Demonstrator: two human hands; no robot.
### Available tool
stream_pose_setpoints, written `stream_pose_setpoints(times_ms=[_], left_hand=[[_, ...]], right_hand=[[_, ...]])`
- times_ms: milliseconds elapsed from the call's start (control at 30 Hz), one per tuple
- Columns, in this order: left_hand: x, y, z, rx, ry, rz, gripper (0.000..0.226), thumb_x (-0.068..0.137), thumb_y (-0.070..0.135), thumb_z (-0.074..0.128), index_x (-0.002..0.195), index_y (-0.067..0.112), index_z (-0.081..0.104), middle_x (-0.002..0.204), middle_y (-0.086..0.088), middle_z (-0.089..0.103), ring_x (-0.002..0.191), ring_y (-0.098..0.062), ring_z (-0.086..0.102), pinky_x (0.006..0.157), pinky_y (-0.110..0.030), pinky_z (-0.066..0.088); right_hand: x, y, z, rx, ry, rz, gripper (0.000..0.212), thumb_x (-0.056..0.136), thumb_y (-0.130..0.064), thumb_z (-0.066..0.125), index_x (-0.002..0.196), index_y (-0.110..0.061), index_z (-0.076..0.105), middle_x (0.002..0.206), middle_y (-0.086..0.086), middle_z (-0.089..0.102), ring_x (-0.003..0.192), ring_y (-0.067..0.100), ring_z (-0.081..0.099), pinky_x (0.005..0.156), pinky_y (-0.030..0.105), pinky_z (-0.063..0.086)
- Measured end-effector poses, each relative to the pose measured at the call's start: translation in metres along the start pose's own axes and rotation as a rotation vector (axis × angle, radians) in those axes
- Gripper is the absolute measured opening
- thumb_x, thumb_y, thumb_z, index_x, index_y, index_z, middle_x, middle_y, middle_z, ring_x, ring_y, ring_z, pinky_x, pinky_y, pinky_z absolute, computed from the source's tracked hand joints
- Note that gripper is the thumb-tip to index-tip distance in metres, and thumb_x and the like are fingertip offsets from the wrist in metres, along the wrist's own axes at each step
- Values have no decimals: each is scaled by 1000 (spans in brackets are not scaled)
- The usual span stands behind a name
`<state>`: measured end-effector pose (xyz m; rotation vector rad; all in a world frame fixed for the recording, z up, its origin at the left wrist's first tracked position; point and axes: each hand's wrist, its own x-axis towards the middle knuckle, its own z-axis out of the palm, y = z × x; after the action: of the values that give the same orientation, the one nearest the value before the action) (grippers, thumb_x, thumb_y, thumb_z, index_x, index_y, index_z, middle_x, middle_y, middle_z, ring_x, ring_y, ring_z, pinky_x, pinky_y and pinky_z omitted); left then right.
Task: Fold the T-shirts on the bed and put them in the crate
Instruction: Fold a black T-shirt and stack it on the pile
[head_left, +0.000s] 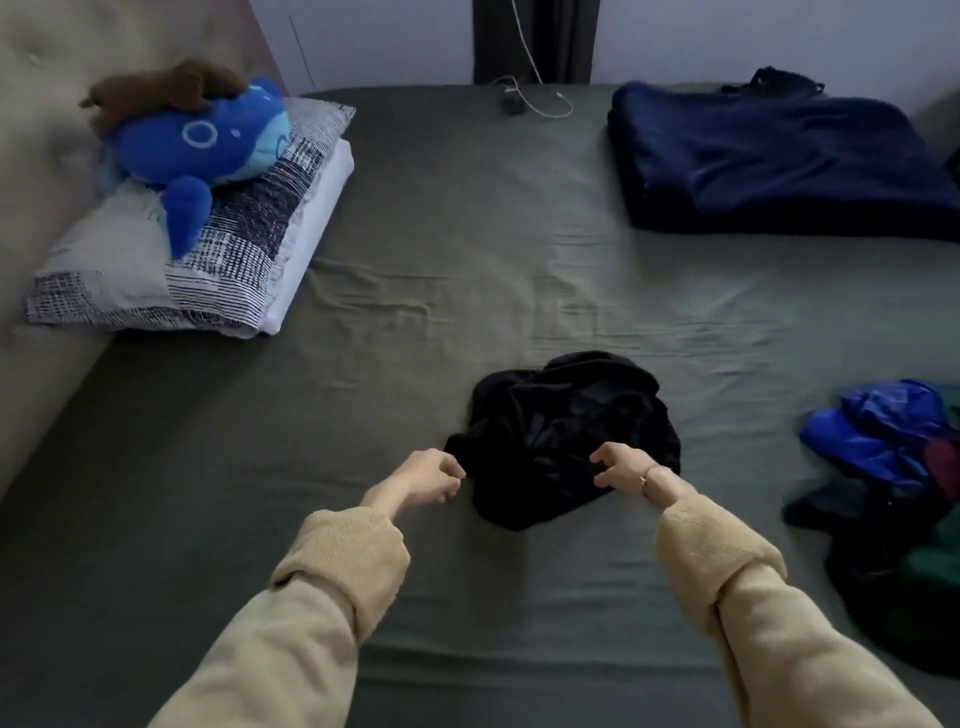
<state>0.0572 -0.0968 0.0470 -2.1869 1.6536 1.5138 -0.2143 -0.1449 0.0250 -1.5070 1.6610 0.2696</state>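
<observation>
Far left, against the padded headboard (47, 171): two stacked pillows (176, 260), the top one in a black-and-white patchwork print, a white one beneath. On top, a blue plush (208, 140) lying on its side, with a brown plush (161, 85) draped over it.

Across everything, a dark olive sheet (415, 249), creased in the middle of the bed.

At the far edge, centre: a small dark charger (513, 103) with a white cable (540, 78) looping up past a dark curtain.

Near centre, left hand (428, 478): fingers curled, pinching the left edge of the black shirt (566, 421). Beige sleeve (332, 561) bunched at the wrist.

Black shirt crumpled in a heap on the sheet, between the two hands, close to the near side of the bed. Not yet spread flat.

Right hand (621, 465): fingers curled too, gripping the shirt's near right part from above. Thin bracelet (645, 477) at the wrist, same beige sleeve behind.

Far right, top: a folded navy blanket (779, 161) lying flat, with a dark strapped item (774, 80) behind it, too dim to identify.

Far right, lower: a pile of clothes (893, 493), bright blue on top, with black, dark red and green pieces under and around it, partly cut off by the frame edge. Well apart from the black shirt.
</observation>
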Motion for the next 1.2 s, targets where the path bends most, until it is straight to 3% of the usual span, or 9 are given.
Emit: stream_pose_setpoints(times_ms=[200, 333, 433, 567, 733, 800, 900, 1000, 1200], left_hand=[[48, -4, 55, 67, 37, -51, 55, 90, 18, 59, 141, 15, 38, 139, -8, 47, 125, -23, 48, 102, -34, 40], [79, 1, 83, -285, 72, -211, 87, 84, 24, 70, 150, 8, 15, 144, -14, 41, 130, -27, 44, 107, -34, 37], [96, 4, 98, -423, 141, -202, 37, 83, 18, 72, 117, 10, 62, 118, -9, 64, 108, -20, 60, 89, -24, 46], [101, 14, 97, -354, 198, -51, 6, 85, 21, 69, 90, 18, 71, 97, 2, 68, 96, -13, 60, 77, -21, 43], [104, 16, 78, -265, -38, 121, 86, 67, 28, 84, 139, 17, 39, 138, 1, 44, 131, -15, 38, 107, -29, 33], [105, 21, 82, -78, -31, 165, 98, 65, 34, 84, 146, 17, 31, 142, 2, 39, 135, -19, 32, 111, -42, 31], [101, 45, 79, -134, 212, 264, 50, 85, 36, 66, 131, 19, 54, 123, 0, 62, 117, -21, 56, 94, -33, 44], [91, 82, 48, -270, 316, 277, 26, 94, 32, 54, 96, 10, 68, 89, -4, 67, 84, -18, 59, 66, -28, 36], [53, 149, -20, -740, 120, 337, 25, 95, 14, 50, 75, 6, 63, 70, -4, 63, 60, -11, 60, 61, -24, 47]], right_hand=[[36, 28, 52, 17, -31, 44, 65, 87, -11, 61, 142, -16, 29, 137, 12, 47, 123, 25, 48, 100, 31, 39], [62, 20, 76, 53, -39, 11, 71, 80, -23, 71, 140, -26, 33, 118, 7, 56, 114, 23, 54, 96, 33, 44], [74, 12, 82, -121, 38, -33, 32, 85, -27, 64, 116, -23, 58, 109, 2, 52, 114, 20, 51, 95, 37, 44], [73, 8, 72, -33, 219, -146, 22, 97, -24, 45, 114, -13, 53, 113, 10, 56, 106, 25, 51, 85, 33, 36], [64, -8, 11, 512, 398, -266, 12, 97, -13, 47, 102, -3, 53, 86, 3, 56, 83, 16, 48, 69, 22, 30], [59, -22, -13, 732, 362, -334, 8, 97, -12, 47, 93, -9, 52, 77, -4, 51, 73, 9, 46, 67, 20, 37], [50, -35, -48, 990, 348, -394, 14, 97, -12, 48, 85, -19, 53, 76, -2, 53, 67, 6, 48, 64, 16, 42], [37, -32, -82, 1056, 384, -472, 22, 94, -7, 53, 99, -27, 47, 87, 3, 55, 73, 11, 55, 68, 22, 49], [6, -21, -82, 446, 390, -468, 46, 70, -11, 81, 101, -24, 49, 116, 1, 40, 117, 15, 39, 101, 25, 34]])
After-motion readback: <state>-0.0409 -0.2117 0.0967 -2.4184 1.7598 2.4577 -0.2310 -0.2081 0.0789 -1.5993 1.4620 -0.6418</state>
